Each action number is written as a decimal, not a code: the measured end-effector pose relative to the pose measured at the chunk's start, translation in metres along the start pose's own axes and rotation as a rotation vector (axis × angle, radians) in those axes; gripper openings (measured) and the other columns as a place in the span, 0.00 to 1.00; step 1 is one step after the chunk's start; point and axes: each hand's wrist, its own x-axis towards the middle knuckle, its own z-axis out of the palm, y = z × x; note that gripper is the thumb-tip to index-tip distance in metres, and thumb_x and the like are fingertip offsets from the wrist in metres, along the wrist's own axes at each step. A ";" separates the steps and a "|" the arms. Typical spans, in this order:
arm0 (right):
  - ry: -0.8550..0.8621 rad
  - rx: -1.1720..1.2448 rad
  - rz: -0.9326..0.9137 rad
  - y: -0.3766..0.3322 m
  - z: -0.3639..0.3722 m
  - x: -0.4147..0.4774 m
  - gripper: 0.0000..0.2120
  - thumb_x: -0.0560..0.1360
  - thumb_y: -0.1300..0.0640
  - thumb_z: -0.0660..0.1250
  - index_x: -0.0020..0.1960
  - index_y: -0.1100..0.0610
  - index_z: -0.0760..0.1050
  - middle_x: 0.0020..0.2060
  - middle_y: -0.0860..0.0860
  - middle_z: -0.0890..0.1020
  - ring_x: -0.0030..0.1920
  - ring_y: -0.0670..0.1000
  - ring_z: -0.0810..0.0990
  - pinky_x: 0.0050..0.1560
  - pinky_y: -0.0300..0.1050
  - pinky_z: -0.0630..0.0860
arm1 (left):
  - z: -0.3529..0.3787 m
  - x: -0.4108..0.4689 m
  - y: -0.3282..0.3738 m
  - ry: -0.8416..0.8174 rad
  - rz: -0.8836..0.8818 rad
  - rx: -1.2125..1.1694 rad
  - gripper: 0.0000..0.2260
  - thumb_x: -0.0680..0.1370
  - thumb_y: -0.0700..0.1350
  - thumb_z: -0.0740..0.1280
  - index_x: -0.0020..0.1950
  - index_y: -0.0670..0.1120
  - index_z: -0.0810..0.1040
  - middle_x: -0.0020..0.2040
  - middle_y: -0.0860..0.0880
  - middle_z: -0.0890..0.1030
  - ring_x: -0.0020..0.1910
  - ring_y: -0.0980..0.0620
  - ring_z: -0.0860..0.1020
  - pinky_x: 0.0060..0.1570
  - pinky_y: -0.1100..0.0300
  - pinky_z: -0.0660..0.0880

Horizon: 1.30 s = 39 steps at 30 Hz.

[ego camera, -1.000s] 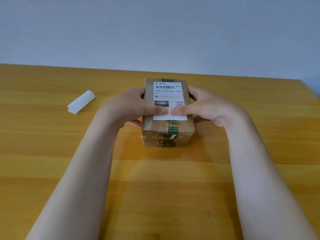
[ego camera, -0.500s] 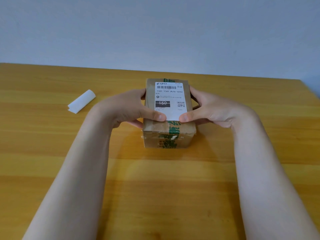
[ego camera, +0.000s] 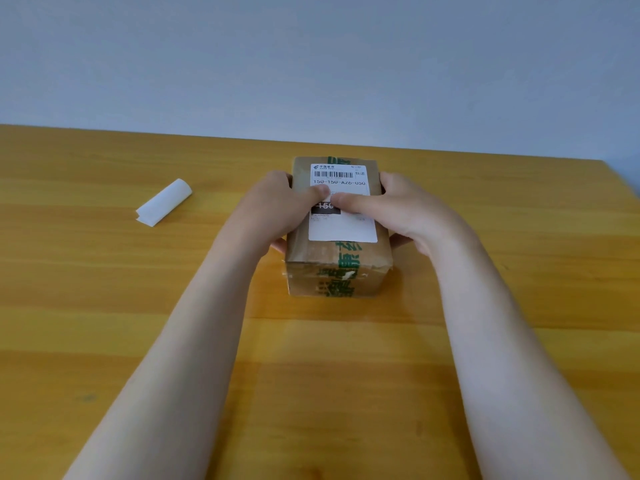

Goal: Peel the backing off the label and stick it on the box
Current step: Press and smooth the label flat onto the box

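Observation:
A brown cardboard box (ego camera: 337, 275) with green printed tape stands on the wooden table. A white shipping label (ego camera: 341, 228) with a barcode lies flat on its top. My left hand (ego camera: 277, 209) wraps the box's left side and my right hand (ego camera: 405, 209) wraps its right side. Both thumbs press on the middle of the label, tips almost touching, and hide part of the print. The peeled white backing (ego camera: 163, 202) lies curled on the table to the left, apart from the box.
The wooden table (ego camera: 104, 306) ends at a far edge against a pale blue-grey wall (ego camera: 311, 64). Its right edge shows at the upper right. My forearms reach in from the bottom of the view on either side of the box.
My thumbs have slid from the label's near edge up to its middle. The box and the backing have stayed where they were.

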 end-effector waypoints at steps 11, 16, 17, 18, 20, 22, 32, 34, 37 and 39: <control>-0.289 -0.054 -0.047 0.001 -0.016 -0.003 0.21 0.73 0.62 0.81 0.53 0.41 0.76 0.36 0.27 0.85 0.38 0.29 0.84 0.33 0.26 0.76 | -0.001 -0.011 0.007 -0.115 0.101 0.061 0.08 0.74 0.55 0.78 0.45 0.56 0.80 0.42 0.55 0.87 0.39 0.54 0.86 0.35 0.57 0.82; -0.279 -0.142 0.001 0.000 -0.015 -0.008 0.52 0.56 0.50 0.90 0.74 0.45 0.68 0.59 0.35 0.85 0.60 0.38 0.82 0.58 0.42 0.78 | -0.010 -0.013 0.006 -0.306 0.162 0.054 0.10 0.73 0.50 0.80 0.50 0.60 0.82 0.43 0.61 0.88 0.39 0.61 0.86 0.34 0.61 0.82; -0.263 -0.153 0.012 0.000 -0.014 -0.008 0.58 0.52 0.44 0.89 0.77 0.45 0.66 0.64 0.38 0.83 0.65 0.43 0.80 0.63 0.47 0.78 | -0.013 -0.014 0.005 -0.348 0.168 0.040 0.13 0.73 0.48 0.80 0.52 0.60 0.82 0.45 0.61 0.88 0.41 0.61 0.87 0.37 0.59 0.83; -0.254 -0.151 0.011 0.000 -0.013 -0.008 0.61 0.51 0.39 0.86 0.79 0.44 0.64 0.67 0.39 0.81 0.68 0.45 0.78 0.66 0.50 0.77 | -0.015 -0.014 0.004 -0.384 0.174 0.026 0.15 0.72 0.47 0.80 0.54 0.60 0.82 0.48 0.61 0.88 0.44 0.60 0.87 0.42 0.56 0.84; -0.231 -0.130 0.006 -0.002 -0.010 -0.008 0.56 0.54 0.29 0.80 0.79 0.41 0.65 0.69 0.39 0.80 0.69 0.46 0.78 0.67 0.53 0.77 | -0.018 -0.015 0.003 -0.438 0.174 0.005 0.18 0.72 0.44 0.80 0.57 0.60 0.81 0.50 0.60 0.88 0.47 0.58 0.87 0.47 0.52 0.84; -0.175 -0.089 0.037 -0.003 -0.007 -0.006 0.47 0.61 0.24 0.73 0.76 0.39 0.69 0.67 0.40 0.82 0.66 0.48 0.81 0.67 0.57 0.77 | -0.018 -0.016 0.003 -0.443 0.159 -0.001 0.18 0.73 0.43 0.80 0.58 0.59 0.81 0.50 0.59 0.88 0.48 0.57 0.87 0.49 0.50 0.84; 0.004 -0.058 0.106 -0.001 0.003 0.001 0.19 0.84 0.40 0.65 0.71 0.46 0.72 0.55 0.45 0.86 0.52 0.50 0.87 0.42 0.48 0.82 | 0.006 -0.015 0.010 -0.001 0.039 0.032 0.14 0.78 0.61 0.71 0.42 0.54 0.73 0.44 0.49 0.85 0.43 0.45 0.86 0.46 0.46 0.85; 0.004 -0.044 0.077 -0.001 0.003 0.002 0.15 0.84 0.42 0.67 0.68 0.45 0.74 0.54 0.44 0.87 0.51 0.48 0.87 0.44 0.47 0.82 | 0.005 -0.013 0.008 -0.002 0.041 0.032 0.14 0.77 0.61 0.73 0.44 0.53 0.74 0.44 0.49 0.86 0.43 0.45 0.86 0.45 0.46 0.85; -0.050 -0.026 0.033 -0.002 -0.002 -0.001 0.06 0.84 0.48 0.69 0.59 0.41 0.77 0.52 0.40 0.86 0.48 0.42 0.85 0.42 0.43 0.78 | -0.001 -0.010 0.005 -0.067 0.053 -0.007 0.13 0.75 0.58 0.76 0.50 0.52 0.78 0.44 0.51 0.87 0.40 0.49 0.87 0.35 0.53 0.85; -0.081 -0.015 0.027 -0.003 -0.005 -0.003 0.12 0.81 0.49 0.73 0.63 0.42 0.77 0.54 0.40 0.86 0.50 0.42 0.85 0.42 0.42 0.78 | -0.006 -0.009 0.003 -0.125 0.059 -0.042 0.10 0.75 0.54 0.77 0.48 0.54 0.79 0.42 0.55 0.87 0.38 0.55 0.87 0.31 0.57 0.84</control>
